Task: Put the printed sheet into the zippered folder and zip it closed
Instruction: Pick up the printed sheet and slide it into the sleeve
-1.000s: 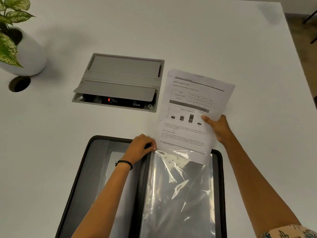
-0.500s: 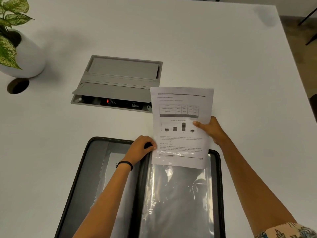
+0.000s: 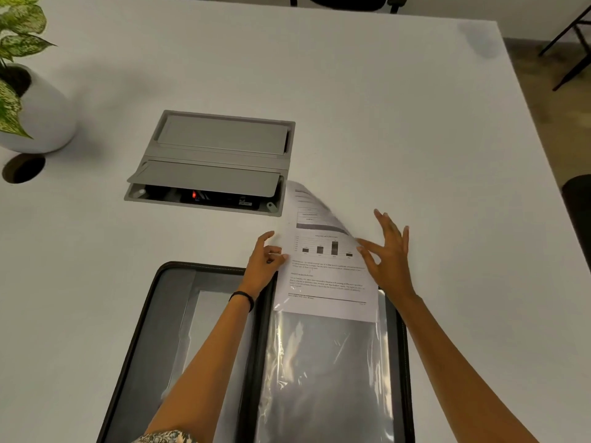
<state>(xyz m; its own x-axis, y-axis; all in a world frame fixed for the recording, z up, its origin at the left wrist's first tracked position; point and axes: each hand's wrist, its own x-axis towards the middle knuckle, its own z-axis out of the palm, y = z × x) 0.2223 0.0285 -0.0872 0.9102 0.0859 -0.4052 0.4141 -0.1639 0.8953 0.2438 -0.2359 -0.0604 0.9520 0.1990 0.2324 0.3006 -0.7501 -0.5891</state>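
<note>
The black zippered folder (image 3: pixel 150 302) lies open on the white table in front of me. On its right half is a clear plastic sleeve (image 3: pixel 326 378). The printed sheet (image 3: pixel 326 282), with a bar chart and text, stands in the sleeve's top opening. Its lower edge overlaps the sleeve and its upper part curls back toward the far side. My left hand (image 3: pixel 263 266) pinches the sheet's left edge at the folder's top rim; I cannot tell whether sleeve film is in the pinch too. My right hand (image 3: pixel 390 257) is spread open, fingertips touching the sheet's right edge.
A grey cable box (image 3: pixel 217 148) with its flap raised is set into the table just beyond the folder. A potted plant (image 3: pixel 41 123) and a round cable hole (image 3: pixel 24 167) are at the far left. The table's right edge (image 3: pixel 543 155) runs close by, with chair legs beyond.
The sheet has come down and toward the sleeve, and its top now curls backward. My right hand has let go of its right edge and spread open. My left hand shifted up to the sheet's left edge.
</note>
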